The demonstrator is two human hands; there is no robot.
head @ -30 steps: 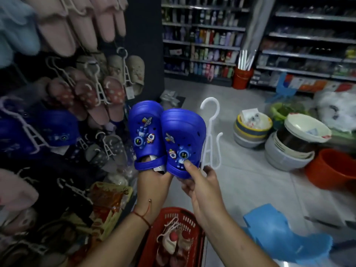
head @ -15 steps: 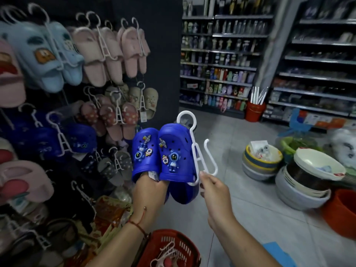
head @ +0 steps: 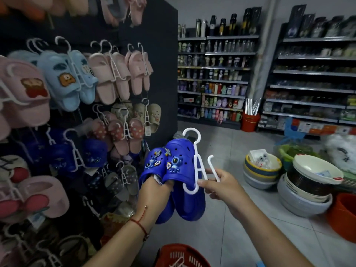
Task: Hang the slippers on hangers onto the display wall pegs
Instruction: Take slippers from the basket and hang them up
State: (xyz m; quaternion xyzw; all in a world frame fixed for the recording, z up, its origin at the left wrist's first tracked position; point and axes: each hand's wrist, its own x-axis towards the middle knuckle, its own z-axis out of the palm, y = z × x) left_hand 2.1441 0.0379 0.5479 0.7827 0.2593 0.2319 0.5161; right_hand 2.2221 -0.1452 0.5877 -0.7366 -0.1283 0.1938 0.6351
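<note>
The left hand reaches up into the heels of a pair of blue slippers, its fingers tucked inside them so the grip is clenched on the pair; the toes point up and the charm-studded tops face the camera. The right hand pinches a white hanger low on its frame, grasping it between thumb and fingers; the hanger's hook rises beside the right slipper's toe and its left prong lies against that slipper, while the right prong stands free in the air. Slippers and hanger are held in front of the display wall — not on any peg; the wall to the left carries pink, light-blue and dark-blue slippers on white hangers. Below the arms sits a red basket; to the right, stacked bowls rest on the tiled floor, with stocked shelves behind.
</note>
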